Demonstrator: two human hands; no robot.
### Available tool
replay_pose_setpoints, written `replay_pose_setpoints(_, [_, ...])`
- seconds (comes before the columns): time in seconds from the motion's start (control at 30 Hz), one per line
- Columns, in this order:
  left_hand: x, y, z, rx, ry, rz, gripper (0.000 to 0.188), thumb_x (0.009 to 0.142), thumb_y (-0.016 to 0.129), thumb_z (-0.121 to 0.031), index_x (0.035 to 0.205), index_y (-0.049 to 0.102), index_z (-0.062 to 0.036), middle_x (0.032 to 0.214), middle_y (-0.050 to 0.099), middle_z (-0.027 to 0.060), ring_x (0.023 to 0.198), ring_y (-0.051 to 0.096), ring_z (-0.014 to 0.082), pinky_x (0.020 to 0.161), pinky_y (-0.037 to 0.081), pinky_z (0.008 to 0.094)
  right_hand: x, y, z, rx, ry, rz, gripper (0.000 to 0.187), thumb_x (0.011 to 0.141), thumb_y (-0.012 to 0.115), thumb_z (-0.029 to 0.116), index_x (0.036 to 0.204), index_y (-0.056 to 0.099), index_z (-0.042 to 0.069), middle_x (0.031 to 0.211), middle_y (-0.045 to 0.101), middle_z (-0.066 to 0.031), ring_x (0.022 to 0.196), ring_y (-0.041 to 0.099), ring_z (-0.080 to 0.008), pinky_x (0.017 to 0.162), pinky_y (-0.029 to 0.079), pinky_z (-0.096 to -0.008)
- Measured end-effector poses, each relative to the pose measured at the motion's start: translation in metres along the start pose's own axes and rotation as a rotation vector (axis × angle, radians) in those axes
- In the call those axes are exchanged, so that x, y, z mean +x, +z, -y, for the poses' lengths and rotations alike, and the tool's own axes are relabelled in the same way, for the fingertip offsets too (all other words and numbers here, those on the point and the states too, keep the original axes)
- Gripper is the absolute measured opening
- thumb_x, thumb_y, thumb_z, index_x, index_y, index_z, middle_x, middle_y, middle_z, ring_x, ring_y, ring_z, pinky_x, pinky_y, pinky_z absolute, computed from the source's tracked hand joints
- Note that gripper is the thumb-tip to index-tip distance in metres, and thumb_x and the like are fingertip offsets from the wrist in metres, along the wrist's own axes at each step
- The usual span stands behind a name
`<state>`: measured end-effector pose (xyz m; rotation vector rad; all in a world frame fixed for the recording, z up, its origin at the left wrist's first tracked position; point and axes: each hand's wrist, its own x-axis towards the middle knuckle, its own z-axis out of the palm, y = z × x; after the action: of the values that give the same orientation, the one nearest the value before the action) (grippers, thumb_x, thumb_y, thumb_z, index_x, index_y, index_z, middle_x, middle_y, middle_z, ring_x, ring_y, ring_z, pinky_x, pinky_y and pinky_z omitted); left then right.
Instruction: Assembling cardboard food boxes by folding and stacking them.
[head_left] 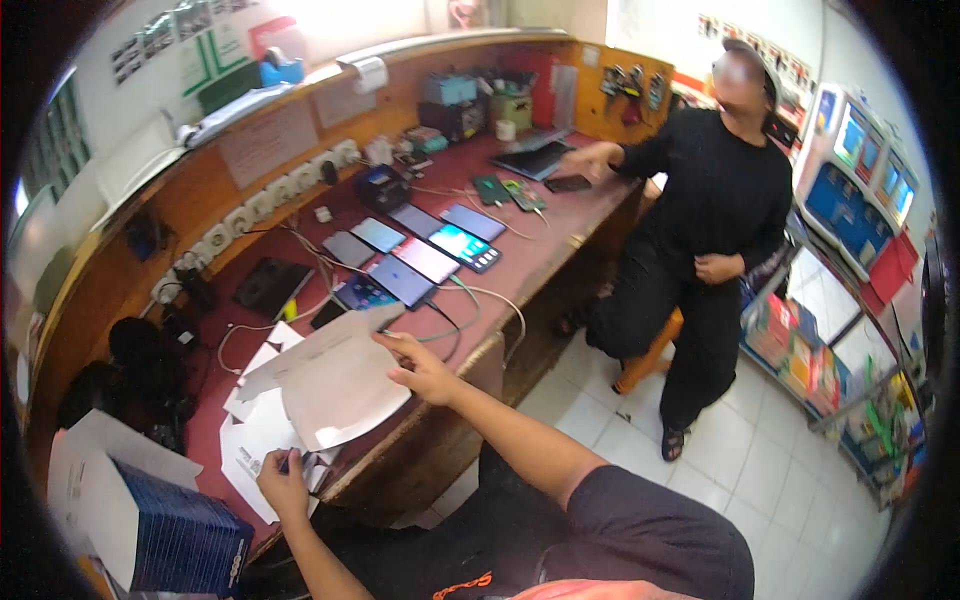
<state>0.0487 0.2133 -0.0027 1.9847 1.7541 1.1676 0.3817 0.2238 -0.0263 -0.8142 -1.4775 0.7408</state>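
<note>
My right hand [425,370] pinches the right edge of a large curled white sheet of paper [340,390], thumb on one side and fingers on the other. The sheet is lifted at an angle above the red-topped workbench [490,320]. My left hand [285,485] is closed round a small dark thing, mostly hidden by the fingers, too small to name. It rests near cut white paper pieces [262,440] by the bench's front edge. Just beyond the sheet lie several smartphones [403,280], one with a lit screen [463,247], some with cables running beside them.
At the lower left stands a dark blue stack [190,535] with white card flaps. Wall sockets [240,220] line the back board. Across the bench end, a person in black [710,200] reaches toward a dark phone [568,183]. A stocked shelf rack [800,340] is at the right.
</note>
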Motion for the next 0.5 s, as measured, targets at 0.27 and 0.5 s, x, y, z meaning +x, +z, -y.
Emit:
replay_pose_setpoints(0.27, [-0.003, 0.003, 0.013, -0.120, -0.039, -0.051, 0.024, 0.083, 0.074, -0.018, 0.086, 0.067, 0.0054, 0.078, 0.070, 0.0157, 0.074, 0.068, 0.0234, 0.073, 0.052, 0.0357, 0.004, 0.003, -0.001, -0.029, -0.010, 0.018, 0.063, 0.092, 0.062, 0.029, 0.148, 0.044, 0.008, 0.100, 0.036, -0.0009, 0.088, 0.035, -0.0129, 0.082, 0.035, -0.0269])
replay_pose_setpoints(0.5, [0.001, 0.003, 0.006, -0.082, -0.054, -0.002, 0.028, 0.085, 0.070, -0.027, 0.087, 0.069, 0.0016, 0.077, 0.069, 0.0171, 0.072, 0.068, 0.0282, 0.068, 0.052, 0.0384, 0.002, -0.005, -0.025, -0.089, -0.005, 0.004, 0.065, 0.094, 0.061, 0.043, 0.144, 0.047, 0.004, 0.134, 0.048, -0.0122, 0.128, 0.044, -0.0246, 0.107, 0.034, -0.0381])
